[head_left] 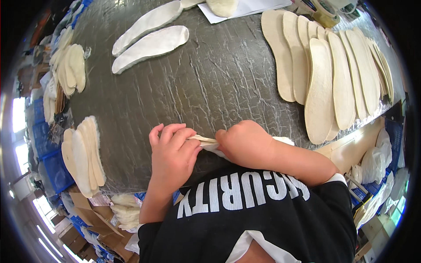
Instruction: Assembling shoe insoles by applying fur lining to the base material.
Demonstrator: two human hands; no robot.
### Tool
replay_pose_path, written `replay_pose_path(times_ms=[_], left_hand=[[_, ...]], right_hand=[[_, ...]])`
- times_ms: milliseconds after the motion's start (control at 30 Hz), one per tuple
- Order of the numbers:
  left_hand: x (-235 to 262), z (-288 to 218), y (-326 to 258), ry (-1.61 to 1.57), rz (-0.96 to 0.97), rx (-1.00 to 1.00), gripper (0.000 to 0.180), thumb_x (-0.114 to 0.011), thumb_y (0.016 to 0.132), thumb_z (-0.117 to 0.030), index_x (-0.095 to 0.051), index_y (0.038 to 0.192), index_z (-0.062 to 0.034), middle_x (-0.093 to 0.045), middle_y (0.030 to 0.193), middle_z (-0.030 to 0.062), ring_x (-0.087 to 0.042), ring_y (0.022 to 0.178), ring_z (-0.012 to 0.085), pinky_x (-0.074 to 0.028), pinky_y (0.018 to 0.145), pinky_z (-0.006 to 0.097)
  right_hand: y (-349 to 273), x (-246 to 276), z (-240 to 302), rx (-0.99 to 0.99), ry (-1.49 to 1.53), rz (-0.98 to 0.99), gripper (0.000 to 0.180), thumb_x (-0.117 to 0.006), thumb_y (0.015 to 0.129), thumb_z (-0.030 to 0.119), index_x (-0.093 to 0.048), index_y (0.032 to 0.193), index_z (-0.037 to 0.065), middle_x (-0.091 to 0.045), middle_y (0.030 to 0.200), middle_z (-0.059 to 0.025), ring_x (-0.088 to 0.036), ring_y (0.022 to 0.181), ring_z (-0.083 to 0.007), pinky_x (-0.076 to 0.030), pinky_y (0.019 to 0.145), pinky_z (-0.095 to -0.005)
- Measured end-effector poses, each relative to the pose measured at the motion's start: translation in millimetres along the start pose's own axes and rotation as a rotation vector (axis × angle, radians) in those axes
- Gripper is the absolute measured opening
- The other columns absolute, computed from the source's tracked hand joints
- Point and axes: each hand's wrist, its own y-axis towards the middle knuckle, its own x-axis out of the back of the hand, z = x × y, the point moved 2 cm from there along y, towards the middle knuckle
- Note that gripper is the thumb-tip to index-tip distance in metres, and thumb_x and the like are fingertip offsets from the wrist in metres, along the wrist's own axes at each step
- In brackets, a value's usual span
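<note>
Close to my body, at the near edge of the dark table, both hands are on a cream insole [209,145]. My left hand [173,147] grips one end, its fingers bent over it and the thumb hidden. My right hand [246,142] is closed on the insole a little to the right, the fist covering most of its middle. A white tip of material [284,140] shows past my right wrist. Between the hands the insole's edges look layered; whether it is one piece or two I cannot tell.
Rows of overlapping cream insoles [320,92] lie at the right. Two white fluffy insoles [151,49] lie far left of centre. Smaller insole piles [83,153] line the left edge. White paper [250,8] and tape rolls [325,16] sit at the back. Cardboard boxes [98,223] stand below left.
</note>
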Motion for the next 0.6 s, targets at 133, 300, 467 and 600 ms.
replay_pose_path(times_ms=[133,300,467,600], left_hand=[[-1,-2,-2,-0.013,0.0,-0.047,0.016,-0.076,0.071,-0.009,-0.065,0.082,-0.0061,-0.063,0.105,0.0071,-0.059,0.106,0.0281,-0.037,0.096,0.053],[-2,15,-3,-0.091,-0.104,0.045,0.015,-0.074,0.075,-0.01,-0.061,0.081,-0.0064,-0.064,0.099,0.0054,-0.062,0.1,0.0262,-0.037,0.095,0.051],[-2,15,0,-0.136,-0.107,0.04,0.014,-0.072,0.078,-0.01,-0.059,0.08,-0.006,-0.065,0.094,0.0057,-0.062,0.097,0.0271,-0.037,0.095,0.049],[-5,16,1,-0.121,-0.133,0.022,0.014,-0.071,0.078,-0.01,-0.058,0.079,-0.0068,-0.064,0.089,0.0055,-0.063,0.09,0.026,-0.037,0.093,0.049]], right_hand=[[-2,2,-3,-0.048,0.029,-0.062,0.017,-0.066,0.082,0.017,-0.065,0.087,0.001,-0.068,0.073,-0.0175,-0.069,0.071,-0.035,-0.054,0.066,-0.0443],[-3,4,-1,0.021,0.012,-0.032,0.018,-0.065,0.084,0.02,-0.065,0.086,0.002,-0.067,0.069,-0.0164,-0.068,0.068,-0.0345,-0.054,0.064,-0.0448],[-4,7,-2,0.035,0.026,-0.018,0.019,-0.065,0.085,0.022,-0.065,0.087,0.003,-0.067,0.069,-0.0165,-0.068,0.068,-0.0353,-0.054,0.065,-0.0452],[-4,9,-2,0.042,0.039,0.001,0.019,-0.065,0.085,0.022,-0.066,0.088,0.003,-0.067,0.07,-0.0171,-0.068,0.07,-0.0363,-0.054,0.066,-0.0456]])
